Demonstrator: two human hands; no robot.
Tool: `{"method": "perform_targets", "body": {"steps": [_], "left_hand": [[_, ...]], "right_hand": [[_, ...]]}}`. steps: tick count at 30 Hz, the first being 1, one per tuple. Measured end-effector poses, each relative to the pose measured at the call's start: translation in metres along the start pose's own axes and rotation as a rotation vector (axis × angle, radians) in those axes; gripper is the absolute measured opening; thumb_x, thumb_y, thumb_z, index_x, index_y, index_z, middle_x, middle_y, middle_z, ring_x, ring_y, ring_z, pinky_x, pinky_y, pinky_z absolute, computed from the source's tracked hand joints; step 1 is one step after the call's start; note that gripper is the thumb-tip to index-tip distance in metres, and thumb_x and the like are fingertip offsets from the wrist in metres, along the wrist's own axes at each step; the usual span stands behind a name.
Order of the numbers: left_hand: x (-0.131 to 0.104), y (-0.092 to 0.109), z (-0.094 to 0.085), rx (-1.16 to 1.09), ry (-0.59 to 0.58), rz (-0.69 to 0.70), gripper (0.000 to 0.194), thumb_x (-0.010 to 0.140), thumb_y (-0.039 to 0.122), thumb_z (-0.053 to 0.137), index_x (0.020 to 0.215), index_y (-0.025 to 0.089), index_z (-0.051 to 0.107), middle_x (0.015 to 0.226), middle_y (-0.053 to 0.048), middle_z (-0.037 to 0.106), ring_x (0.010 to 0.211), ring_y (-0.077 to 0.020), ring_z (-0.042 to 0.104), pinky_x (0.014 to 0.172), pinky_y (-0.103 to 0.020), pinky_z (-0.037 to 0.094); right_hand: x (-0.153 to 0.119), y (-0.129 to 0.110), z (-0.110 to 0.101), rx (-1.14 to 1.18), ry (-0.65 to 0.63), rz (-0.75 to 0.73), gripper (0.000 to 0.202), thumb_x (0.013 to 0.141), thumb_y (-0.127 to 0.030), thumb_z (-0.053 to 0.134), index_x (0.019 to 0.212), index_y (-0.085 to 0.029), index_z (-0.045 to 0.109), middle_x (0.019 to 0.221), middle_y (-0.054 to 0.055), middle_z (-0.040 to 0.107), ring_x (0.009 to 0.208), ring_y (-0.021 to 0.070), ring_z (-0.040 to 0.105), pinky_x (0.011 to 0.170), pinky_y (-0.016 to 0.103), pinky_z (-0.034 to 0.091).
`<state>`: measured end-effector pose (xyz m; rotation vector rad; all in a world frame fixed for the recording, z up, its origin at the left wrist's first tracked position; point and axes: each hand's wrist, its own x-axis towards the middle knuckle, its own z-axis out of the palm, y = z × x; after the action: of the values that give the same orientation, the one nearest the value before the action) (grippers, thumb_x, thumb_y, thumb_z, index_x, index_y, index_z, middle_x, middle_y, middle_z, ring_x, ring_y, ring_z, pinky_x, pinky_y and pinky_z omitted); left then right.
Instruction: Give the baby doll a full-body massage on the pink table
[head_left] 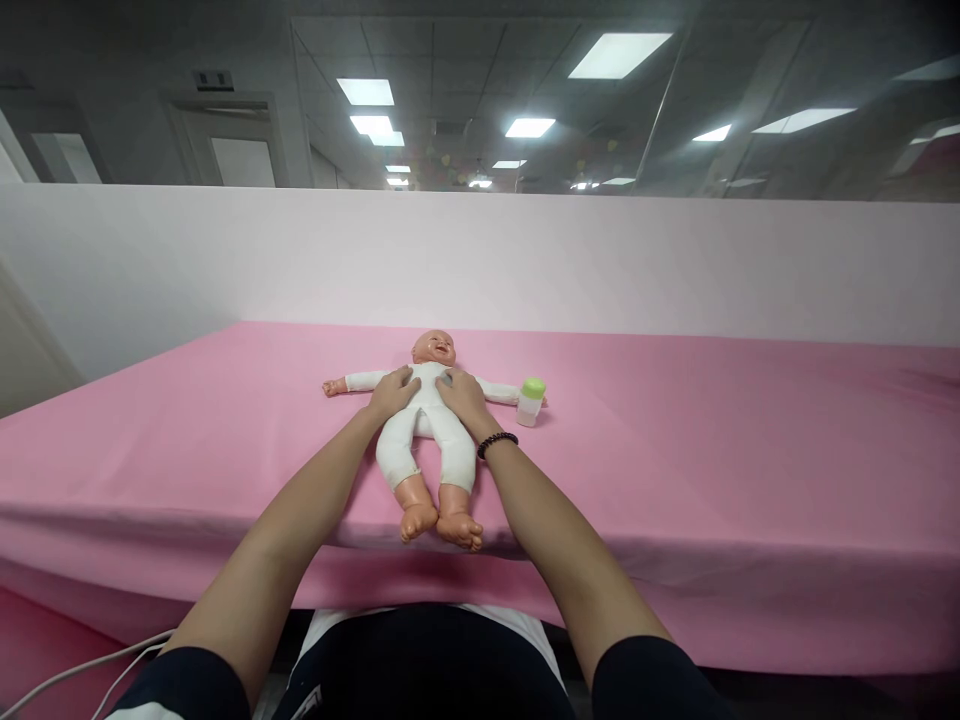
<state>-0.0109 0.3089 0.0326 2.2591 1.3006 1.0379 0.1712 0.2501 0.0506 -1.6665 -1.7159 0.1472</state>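
- The left hand [396, 393] lies palm down on one side of the doll's chest, fingers unclenched; how firmly it presses cannot be told.
- The right hand [461, 395] mirrors it on the other side, also loosely spread. A dark beaded bracelet [497, 445] circles that wrist; it could catch on the suit if the wrist dragged across it.
- Beneath both hands, the doll [427, 397] lies face up on the table, head away from the person, arms stretched out sideways. Uneven pressure from the palms could twist or slide its body.
- Its feet [439, 522] reach the front edge of the table, so a pull toward the person could bring the legs over it.
- A small bottle with a green lid [531, 402] stands upright by the doll's outstretched arm, overlapping its hand in this view. A swing of that arm, or of the right forearm, could knock it over.
- The pink cloth [720, 440] covers the table and hangs down in front; if the person's body snagged it, everything on top could shift.
- Farther back, a white partition [525, 260] rises behind the table.
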Motion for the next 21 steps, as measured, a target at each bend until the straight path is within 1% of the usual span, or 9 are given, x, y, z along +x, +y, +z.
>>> {"method": "perform_targets", "body": {"steps": [2, 3, 5, 9, 13, 16, 18, 19, 21], "left_hand": [[-0.002, 0.003, -0.001, -0.013, 0.023, 0.04, 0.049, 0.094, 0.041, 0.052, 0.13, 0.016, 0.074, 0.133, -0.012, 0.075, 0.127, -0.0337, 0.068, 0.115, -0.046, 0.049], [-0.002, 0.004, -0.001, -0.024, 0.027, 0.064, 0.046, 0.094, 0.039, 0.052, 0.126, 0.017, 0.077, 0.126, -0.01, 0.078, 0.12, -0.0322, 0.071, 0.111, -0.044, 0.052], [-0.003, 0.006, 0.0, -0.05, 0.02, 0.116, 0.044, 0.094, 0.035, 0.05, 0.121, 0.017, 0.079, 0.121, -0.009, 0.08, 0.116, -0.0297, 0.073, 0.108, -0.041, 0.054], [-0.004, 0.005, 0.001, -0.103, -0.035, 0.199, 0.05, 0.097, 0.036, 0.045, 0.13, 0.014, 0.075, 0.135, -0.009, 0.074, 0.13, -0.0271, 0.067, 0.117, -0.039, 0.048], [-0.001, 0.001, 0.001, -0.107, -0.12, 0.21, 0.058, 0.098, 0.043, 0.048, 0.146, 0.015, 0.065, 0.155, -0.007, 0.059, 0.15, -0.026, 0.05, 0.129, -0.04, 0.034], [0.003, -0.003, 0.002, -0.07, -0.162, 0.162, 0.06, 0.099, 0.047, 0.048, 0.152, 0.019, 0.059, 0.165, -0.005, 0.046, 0.159, -0.0252, 0.034, 0.134, -0.041, 0.022], [0.007, -0.006, 0.004, -0.037, -0.176, 0.124, 0.06, 0.1, 0.046, 0.047, 0.154, 0.021, 0.056, 0.168, -0.005, 0.041, 0.162, -0.0258, 0.027, 0.134, -0.044, 0.018], [0.008, -0.007, 0.005, -0.02, -0.177, 0.1, 0.06, 0.1, 0.046, 0.047, 0.155, 0.022, 0.055, 0.169, -0.006, 0.038, 0.163, -0.0275, 0.024, 0.134, -0.048, 0.017], [0.01, -0.01, 0.007, 0.016, -0.166, 0.046, 0.06, 0.102, 0.047, 0.045, 0.156, 0.022, 0.052, 0.171, -0.01, 0.033, 0.163, -0.0325, 0.021, 0.132, -0.058, 0.016]], "right_hand": [[0.0, -0.001, 0.001, -0.022, 0.033, -0.031, 0.032, 0.099, -0.028, 0.052, 0.115, -0.016, 0.077, 0.12, 0.013, 0.077, 0.113, 0.0271, 0.071, 0.099, 0.033, 0.051], [0.0, -0.001, 0.001, -0.009, 0.035, -0.066, 0.031, 0.1, -0.027, 0.052, 0.113, -0.017, 0.078, 0.119, 0.011, 0.078, 0.112, 0.0256, 0.071, 0.1, 0.032, 0.051], [0.001, -0.001, 0.002, 0.048, 0.014, -0.158, 0.031, 0.1, -0.023, 0.051, 0.111, -0.019, 0.08, 0.12, 0.008, 0.079, 0.113, 0.0226, 0.071, 0.102, 0.03, 0.051], [0.0, 0.003, 0.002, 0.217, -0.036, -0.312, 0.035, 0.1, -0.02, 0.048, 0.119, -0.02, 0.078, 0.127, 0.004, 0.077, 0.12, 0.0186, 0.069, 0.11, 0.028, 0.049], [0.001, 0.008, 0.003, 0.283, -0.094, -0.404, 0.044, 0.103, -0.028, 0.047, 0.141, -0.019, 0.066, 0.151, 0.006, 0.062, 0.143, 0.0168, 0.054, 0.124, 0.03, 0.036], [0.003, 0.009, 0.004, 0.136, -0.199, -0.279, 0.053, 0.106, -0.038, 0.045, 0.156, -0.024, 0.053, 0.168, 0.007, 0.042, 0.159, 0.0227, 0.033, 0.132, 0.044, 0.019], [0.004, 0.009, 0.004, 0.058, -0.251, -0.162, 0.057, 0.108, -0.047, 0.041, 0.162, -0.028, 0.044, 0.175, 0.007, 0.025, 0.164, 0.0281, 0.017, 0.132, 0.055, 0.01], [0.004, 0.009, 0.004, 0.04, -0.268, -0.115, 0.059, 0.108, -0.051, 0.039, 0.163, -0.03, 0.041, 0.177, 0.007, 0.019, 0.165, 0.0305, 0.013, 0.131, 0.059, 0.008], [0.005, 0.008, 0.003, 0.026, -0.286, -0.048, 0.063, 0.108, -0.056, 0.037, 0.165, -0.031, 0.037, 0.178, 0.008, 0.013, 0.165, 0.0332, 0.008, 0.13, 0.063, 0.007]]}}
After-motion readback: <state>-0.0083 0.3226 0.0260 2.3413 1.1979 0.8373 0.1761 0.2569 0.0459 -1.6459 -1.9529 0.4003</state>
